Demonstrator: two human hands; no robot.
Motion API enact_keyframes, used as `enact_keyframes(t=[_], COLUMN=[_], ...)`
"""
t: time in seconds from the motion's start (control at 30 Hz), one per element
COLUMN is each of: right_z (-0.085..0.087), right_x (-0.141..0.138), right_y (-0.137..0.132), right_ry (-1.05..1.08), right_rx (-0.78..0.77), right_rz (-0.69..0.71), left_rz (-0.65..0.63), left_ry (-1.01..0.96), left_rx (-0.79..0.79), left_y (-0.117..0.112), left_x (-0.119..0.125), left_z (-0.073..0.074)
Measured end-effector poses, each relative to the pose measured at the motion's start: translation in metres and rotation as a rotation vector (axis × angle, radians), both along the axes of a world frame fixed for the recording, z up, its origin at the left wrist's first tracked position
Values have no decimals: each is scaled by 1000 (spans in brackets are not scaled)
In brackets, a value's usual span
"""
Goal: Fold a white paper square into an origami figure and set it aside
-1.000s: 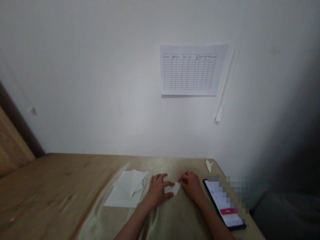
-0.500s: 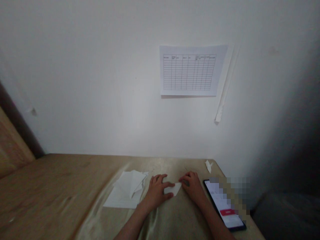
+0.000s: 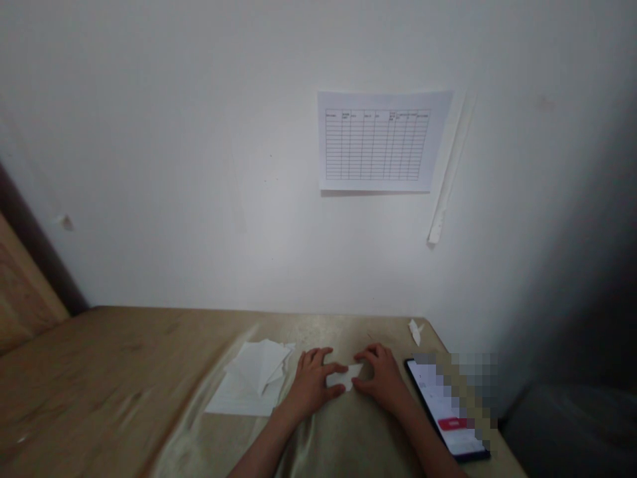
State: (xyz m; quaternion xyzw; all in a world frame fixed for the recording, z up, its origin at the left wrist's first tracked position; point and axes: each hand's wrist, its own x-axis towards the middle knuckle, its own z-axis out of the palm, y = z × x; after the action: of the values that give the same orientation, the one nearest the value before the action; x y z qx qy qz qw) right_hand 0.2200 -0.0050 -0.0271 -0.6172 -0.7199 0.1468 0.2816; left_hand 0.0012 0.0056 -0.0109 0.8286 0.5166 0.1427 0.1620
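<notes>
A small folded piece of white paper (image 3: 339, 379) lies on the cloth-covered table, between my two hands. My left hand (image 3: 314, 377) holds its left part, with the thumb on the near edge and the index finger on the far edge. At the right end, my right hand (image 3: 381, 372) has its thumb and index finger on the paper, one near and one far, with the other fingers curled. Left of my left hand rests a loose pile of white paper sheets (image 3: 253, 372), some of them creased. The paper's fold lines are too small to make out.
A phone (image 3: 450, 415) with a lit screen lies right of my right forearm, partly blurred out. A paper scrap (image 3: 415, 332) sits near the table's back right corner. Behind the table (image 3: 124, 372) rises a white wall (image 3: 199, 166) bearing a printed table sheet (image 3: 378, 143).
My right thumb has come down and left onto the near edge of the paper, away from the index finger. My left hand stays in place.
</notes>
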Motion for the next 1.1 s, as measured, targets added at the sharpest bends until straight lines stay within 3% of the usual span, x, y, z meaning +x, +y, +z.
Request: enact_keyframes(t=[0.37,0.63,1.1], right_z=[-3,1,-2], right_x=[-5,0,5], right_y=[-7,-8,2], right_ry=[-94,-70,-66], right_rx=[-11,-10,48], right_rz=[-6,30,12], left_rz=[-3,-15,-14], left_ry=[-5,-4,-13], left_rx=[-9,37,4], left_y=[-1,3,0], left_x=[-1,-1,0], left_z=[2,-6,1])
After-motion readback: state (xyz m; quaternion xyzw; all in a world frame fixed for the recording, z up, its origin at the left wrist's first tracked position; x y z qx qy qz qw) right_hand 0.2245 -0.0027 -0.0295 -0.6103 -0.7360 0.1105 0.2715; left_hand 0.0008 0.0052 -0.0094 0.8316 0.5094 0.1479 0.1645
